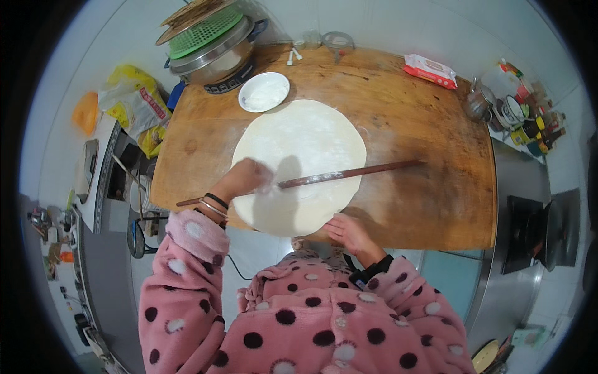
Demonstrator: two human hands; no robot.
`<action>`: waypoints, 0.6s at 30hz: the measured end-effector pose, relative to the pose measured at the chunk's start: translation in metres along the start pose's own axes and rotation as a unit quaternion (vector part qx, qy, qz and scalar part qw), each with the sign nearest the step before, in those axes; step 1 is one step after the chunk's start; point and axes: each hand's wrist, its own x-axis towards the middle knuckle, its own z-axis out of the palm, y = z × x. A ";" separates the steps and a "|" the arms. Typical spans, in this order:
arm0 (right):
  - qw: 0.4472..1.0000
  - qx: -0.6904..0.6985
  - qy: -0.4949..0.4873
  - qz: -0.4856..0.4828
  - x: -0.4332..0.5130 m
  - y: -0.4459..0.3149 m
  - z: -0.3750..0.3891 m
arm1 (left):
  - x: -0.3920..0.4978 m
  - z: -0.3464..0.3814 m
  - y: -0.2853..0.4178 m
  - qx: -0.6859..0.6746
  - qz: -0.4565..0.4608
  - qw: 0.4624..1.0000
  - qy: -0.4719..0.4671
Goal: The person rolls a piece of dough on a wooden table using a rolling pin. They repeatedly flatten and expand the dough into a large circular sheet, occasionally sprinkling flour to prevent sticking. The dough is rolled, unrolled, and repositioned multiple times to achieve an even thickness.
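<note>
A large round sheet of rolled dough (303, 135) lies on a wooden table (434, 196), its near edge reaching the table's front edge. Across the dough rests a long, thin wooden rolling pin (345, 175), slanting up to the right. My left hand (250, 176) is over the dough's left side with its fingers bent down and blurred. It covers part of the pin, and whether it grips anything cannot be told. Fingers extended, my right hand (349, 233) touches the dough's lower right edge. Beyond the dough stands a white bowl (265, 92) of white powder.
A steel pot (224, 61) topped by a green colander (205, 35) stands back left. Small white spoons (293, 56), a strainer (337, 42) and a pack of wipes (430, 71) sit along the back. A metal pitcher (480, 102) and bottles are right, above a stove (523, 233).
</note>
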 end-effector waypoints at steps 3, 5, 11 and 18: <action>1.000 -0.007 -0.011 0.006 0.007 0.001 0.002 | 0.004 0.014 0.028 -0.166 -0.011 0.986 0.017; 1.000 -0.001 0.003 0.026 0.010 0.003 0.003 | 0.007 0.022 0.038 -0.231 -0.057 0.967 -0.093; 0.999 0.001 0.005 0.054 0.017 0.003 0.006 | -0.019 0.034 0.000 0.033 -0.041 0.996 0.067; 0.996 -0.046 0.013 0.077 0.016 -0.022 0.027 | -0.093 0.092 -0.022 -0.055 0.116 0.992 0.017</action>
